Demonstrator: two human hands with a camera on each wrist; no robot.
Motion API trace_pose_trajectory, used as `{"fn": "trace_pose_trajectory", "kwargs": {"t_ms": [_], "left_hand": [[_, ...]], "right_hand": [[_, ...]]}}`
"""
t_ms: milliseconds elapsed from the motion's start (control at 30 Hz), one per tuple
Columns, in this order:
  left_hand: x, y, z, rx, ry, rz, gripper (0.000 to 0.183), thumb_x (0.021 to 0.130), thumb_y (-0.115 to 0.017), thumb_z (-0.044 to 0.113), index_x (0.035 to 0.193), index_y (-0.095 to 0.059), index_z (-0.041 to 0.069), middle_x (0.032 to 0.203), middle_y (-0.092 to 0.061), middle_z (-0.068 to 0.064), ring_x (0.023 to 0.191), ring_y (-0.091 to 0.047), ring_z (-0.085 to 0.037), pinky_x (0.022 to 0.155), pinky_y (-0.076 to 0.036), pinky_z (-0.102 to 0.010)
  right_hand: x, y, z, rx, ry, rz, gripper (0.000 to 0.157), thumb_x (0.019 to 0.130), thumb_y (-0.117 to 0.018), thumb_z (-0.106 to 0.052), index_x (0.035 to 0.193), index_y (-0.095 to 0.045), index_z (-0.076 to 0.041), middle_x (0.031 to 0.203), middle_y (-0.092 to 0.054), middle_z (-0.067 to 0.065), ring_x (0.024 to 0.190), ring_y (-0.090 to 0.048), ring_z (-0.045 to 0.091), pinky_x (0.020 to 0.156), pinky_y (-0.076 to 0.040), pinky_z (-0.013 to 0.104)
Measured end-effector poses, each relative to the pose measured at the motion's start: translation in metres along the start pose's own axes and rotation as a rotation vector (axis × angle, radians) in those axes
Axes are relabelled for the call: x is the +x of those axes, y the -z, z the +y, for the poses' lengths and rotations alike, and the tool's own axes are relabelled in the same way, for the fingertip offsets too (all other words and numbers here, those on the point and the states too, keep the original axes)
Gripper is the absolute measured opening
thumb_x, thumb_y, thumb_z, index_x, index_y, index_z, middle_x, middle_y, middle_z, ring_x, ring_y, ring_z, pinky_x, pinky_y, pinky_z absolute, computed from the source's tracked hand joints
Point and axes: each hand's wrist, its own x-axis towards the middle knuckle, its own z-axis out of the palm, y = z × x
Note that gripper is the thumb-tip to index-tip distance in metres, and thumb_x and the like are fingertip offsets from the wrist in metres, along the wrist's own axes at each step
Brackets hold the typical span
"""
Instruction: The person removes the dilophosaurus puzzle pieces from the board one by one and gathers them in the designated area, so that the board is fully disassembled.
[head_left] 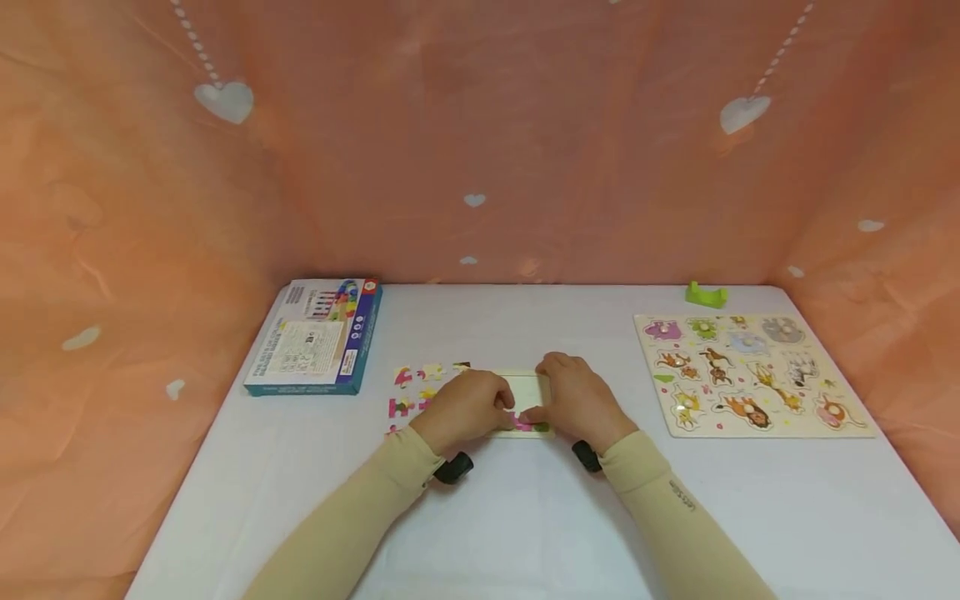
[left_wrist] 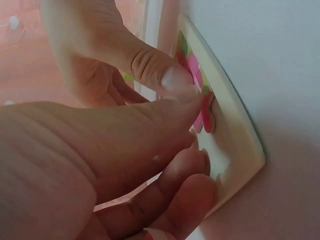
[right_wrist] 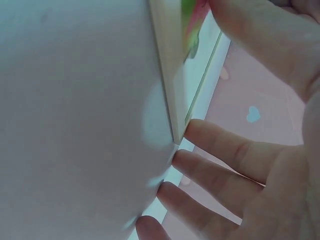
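Note:
A small pale puzzle tray lies on the white table between the two hands. Pink and green jigsaw pieces line its near side; the rest of the visible floor is bare. My left hand pinches a pink jigsaw piece at the tray, thumb on top and the other fingers curled. The right hand rests its thumb on the pieces beside the left thumb. Its other fingers reach out fairly straight, fingertips at the tray's corner and the table. The left hand partly hides the tray's left side.
Several loose jigsaw pieces lie left of the tray, partly behind the left hand. A boxed game is at the back left. An animal knob puzzle board lies on the right, with a green plastic piece behind it.

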Motion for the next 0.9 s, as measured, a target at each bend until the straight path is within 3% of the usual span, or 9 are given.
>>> {"fn": "trace_pose_trajectory", "kwargs": {"t_ms": [167,400,900], "left_hand": [[0.0,-0.003,-0.001,0.0,-0.009,0.009,0.011,0.089,-0.088,0.022,0.091,-0.08,0.016,0.078,-0.066,0.007,0.077,-0.058,-0.012,0.07,-0.047,-0.028],[0.0,-0.004,-0.001,0.005,-0.023,0.009,0.013,0.089,-0.089,0.023,0.093,-0.08,0.015,0.077,-0.064,0.006,0.078,-0.057,-0.013,0.071,-0.046,-0.028],[-0.002,-0.007,-0.001,-0.017,-0.012,0.008,0.019,0.086,-0.092,0.024,0.094,-0.077,0.015,0.082,-0.062,0.004,0.081,-0.055,-0.013,0.075,-0.046,-0.028]], "right_hand": [[0.0,0.001,0.001,0.013,0.009,-0.007,0.072,0.078,-0.097,-0.045,0.13,-0.066,-0.004,0.136,-0.068,0.012,0.123,-0.062,0.036,0.1,-0.055,0.052],[0.002,0.009,0.015,0.057,0.067,-0.095,0.068,0.086,-0.091,-0.029,0.142,-0.064,-0.001,0.159,-0.056,0.02,0.149,-0.049,0.044,0.124,-0.04,0.058],[0.005,0.01,0.016,0.084,0.058,-0.116,0.064,0.086,-0.091,-0.019,0.141,-0.065,-0.001,0.161,-0.054,0.022,0.151,-0.048,0.045,0.125,-0.039,0.058]]}}
